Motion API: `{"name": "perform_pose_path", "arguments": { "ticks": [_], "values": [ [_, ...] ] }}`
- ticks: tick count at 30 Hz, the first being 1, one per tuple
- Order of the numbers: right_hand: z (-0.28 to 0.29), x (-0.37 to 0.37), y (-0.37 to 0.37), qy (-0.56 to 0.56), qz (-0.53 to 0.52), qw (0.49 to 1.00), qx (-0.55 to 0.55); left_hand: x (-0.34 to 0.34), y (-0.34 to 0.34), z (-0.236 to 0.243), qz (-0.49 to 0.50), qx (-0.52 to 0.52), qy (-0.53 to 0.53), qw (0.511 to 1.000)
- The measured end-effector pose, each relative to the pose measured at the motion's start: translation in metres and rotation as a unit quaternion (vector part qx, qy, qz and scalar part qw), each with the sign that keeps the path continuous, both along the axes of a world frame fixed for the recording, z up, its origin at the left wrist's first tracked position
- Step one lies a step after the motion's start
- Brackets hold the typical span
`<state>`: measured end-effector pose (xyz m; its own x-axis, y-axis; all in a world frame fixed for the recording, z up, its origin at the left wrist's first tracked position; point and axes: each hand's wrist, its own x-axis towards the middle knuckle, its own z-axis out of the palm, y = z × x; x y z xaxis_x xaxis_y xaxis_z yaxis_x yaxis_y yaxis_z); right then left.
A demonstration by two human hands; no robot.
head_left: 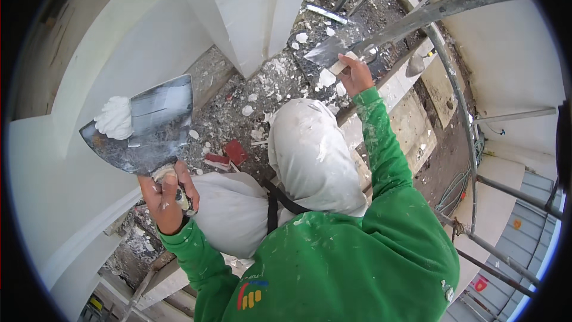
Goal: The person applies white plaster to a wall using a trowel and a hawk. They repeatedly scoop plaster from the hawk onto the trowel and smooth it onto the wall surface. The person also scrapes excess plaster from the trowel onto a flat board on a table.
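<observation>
My left hand point(168, 193) grips the pale handle of a wide metal putty knife point(159, 125), its blade turned upward and bearing a mound of white plaster point(114, 118) on its left part. My right hand point(356, 76), reaching forward in a green sleeve, grips the light handle point(341, 64) of a smaller metal trowel point(323, 52). That blade is over debris near a scaffold tube. My knees, in white, paint-spattered trousers point(310, 161), are bent below my hands.
Pale walls and a moulded corner point(244, 18) rise at left and ahead. Scaffold tubes point(444, 9) curve along the right beside a ledge point(414, 60) and boards point(429, 89). The dark floor point(235, 113) carries plaster flakes and red scraps point(235, 151). Coiled cable point(447, 194) lies at right.
</observation>
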<state>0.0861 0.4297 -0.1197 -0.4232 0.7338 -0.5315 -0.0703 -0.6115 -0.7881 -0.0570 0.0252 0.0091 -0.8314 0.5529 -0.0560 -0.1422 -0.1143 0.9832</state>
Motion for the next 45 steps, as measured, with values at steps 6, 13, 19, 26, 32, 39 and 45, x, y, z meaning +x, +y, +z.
{"name": "perform_pose_path", "arguments": {
  "ticks": [6,13,19,26,32,39,45],
  "values": [
    [0.017,-0.050,-0.048,0.189,0.148,0.970,0.037,0.010,-0.012,0.009,0.067,-0.172,0.039,0.982],
    [0.152,-0.023,-0.104,0.195,0.223,0.949,-0.106,0.005,0.022,0.025,0.043,-0.272,0.478,0.834],
    [0.174,0.002,-0.135,0.171,0.357,0.881,-0.260,0.000,0.051,0.006,-0.061,-0.121,0.615,0.776],
    [0.226,0.045,-0.114,0.192,0.195,0.962,0.004,-0.002,0.051,-0.013,-0.099,-0.202,0.485,0.845],
    [0.192,0.013,-0.126,0.358,0.205,0.745,0.524,0.060,0.027,-0.005,-0.206,0.170,-0.435,0.860],
    [0.166,0.005,-0.094,0.132,0.394,0.673,0.612,0.044,0.021,0.029,-0.210,0.207,-0.203,0.934],
    [0.180,-0.001,-0.081,-0.013,0.151,0.487,0.860,0.037,0.046,0.054,-0.086,-0.144,-0.010,0.986]
  ]
}}
